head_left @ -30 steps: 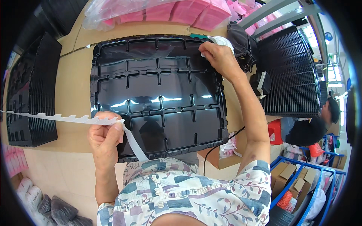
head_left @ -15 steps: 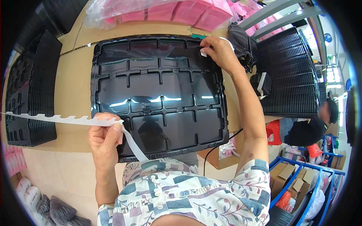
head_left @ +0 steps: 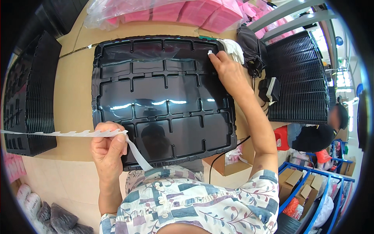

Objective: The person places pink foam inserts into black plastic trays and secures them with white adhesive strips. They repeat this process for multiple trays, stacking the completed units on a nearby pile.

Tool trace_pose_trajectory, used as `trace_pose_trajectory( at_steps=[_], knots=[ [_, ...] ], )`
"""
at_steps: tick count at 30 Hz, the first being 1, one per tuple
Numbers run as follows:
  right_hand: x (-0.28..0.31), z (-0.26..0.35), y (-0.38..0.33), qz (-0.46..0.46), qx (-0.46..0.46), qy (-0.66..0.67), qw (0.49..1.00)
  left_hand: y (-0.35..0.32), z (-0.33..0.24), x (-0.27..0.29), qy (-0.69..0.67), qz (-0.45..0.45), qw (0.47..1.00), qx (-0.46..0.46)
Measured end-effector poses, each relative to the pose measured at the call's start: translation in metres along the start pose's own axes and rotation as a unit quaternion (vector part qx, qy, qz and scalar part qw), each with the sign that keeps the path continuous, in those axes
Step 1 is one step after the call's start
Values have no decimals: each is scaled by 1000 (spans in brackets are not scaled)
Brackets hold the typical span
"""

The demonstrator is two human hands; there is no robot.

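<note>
A black plastic tray [head_left: 150, 91] with ridged compartments lies in front of me, its glossy surface reflecting light. At its near left corner my left hand [head_left: 108, 150] pinches a white paper strip [head_left: 70, 134] with notched tabs along one edge. One end of the strip runs off to the left; the other hangs over the tray's near edge. My right hand [head_left: 230, 72] is over the tray's far right corner, fingers bent together. A small white tab [head_left: 210, 52] shows at its fingertips; I cannot tell whether it touches the tray.
Black trays stand stacked on the left [head_left: 41, 101] and right [head_left: 300, 78]. Pink packages [head_left: 183, 13] under clear plastic lie at the back. Beside the right stack are a black bag [head_left: 249, 45], a white cloth [head_left: 233, 50] and a black device [head_left: 269, 89]. A person [head_left: 315, 132] is at far right.
My right hand has shifted slightly down and toward me, and the white tab now shows beyond its fingertips. The strip's left part has dropped a little. A white cloth is more exposed.
</note>
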State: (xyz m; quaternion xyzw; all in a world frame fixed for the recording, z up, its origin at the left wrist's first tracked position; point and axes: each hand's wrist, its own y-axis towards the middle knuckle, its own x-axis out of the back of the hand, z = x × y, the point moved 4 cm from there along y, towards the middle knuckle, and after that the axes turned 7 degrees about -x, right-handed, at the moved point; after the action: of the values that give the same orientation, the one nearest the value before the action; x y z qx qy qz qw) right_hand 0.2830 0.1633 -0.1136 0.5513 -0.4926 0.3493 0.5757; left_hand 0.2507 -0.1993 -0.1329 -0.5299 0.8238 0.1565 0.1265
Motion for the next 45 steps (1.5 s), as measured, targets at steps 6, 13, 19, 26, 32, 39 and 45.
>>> trace_pose_trajectory(
  at_steps=[6, 13, 19, 26, 32, 39, 45],
  knots=[
    [-11, 0, 8, 17, -10, -56, 998, 0, -1, 2, 24, -9, 1000, -4],
    [1, 15, -12, 71, 20, -111, 991, 0, 0, 1, 38, -5, 999, -19],
    [12, 4, -24, 77, 91, -63, 991, 0, -1, 3, 41, -4, 999, -22],
    [10, 0, -38, 16, 4, 11, 1000, 0, -1, 6, 47, 7, 999, -22],
    [13, -15, -31, 40, 0, 133, 990, 0, -2, 3, 52, -3, 998, -25],
    [11, -29, 5, 48, -64, 204, 976, 0, -3, 1, 53, 1, 998, -28],
    [8, -27, 7, 65, -88, 169, 980, -1, -2, 2, 54, -5, 998, -19]
  ],
)
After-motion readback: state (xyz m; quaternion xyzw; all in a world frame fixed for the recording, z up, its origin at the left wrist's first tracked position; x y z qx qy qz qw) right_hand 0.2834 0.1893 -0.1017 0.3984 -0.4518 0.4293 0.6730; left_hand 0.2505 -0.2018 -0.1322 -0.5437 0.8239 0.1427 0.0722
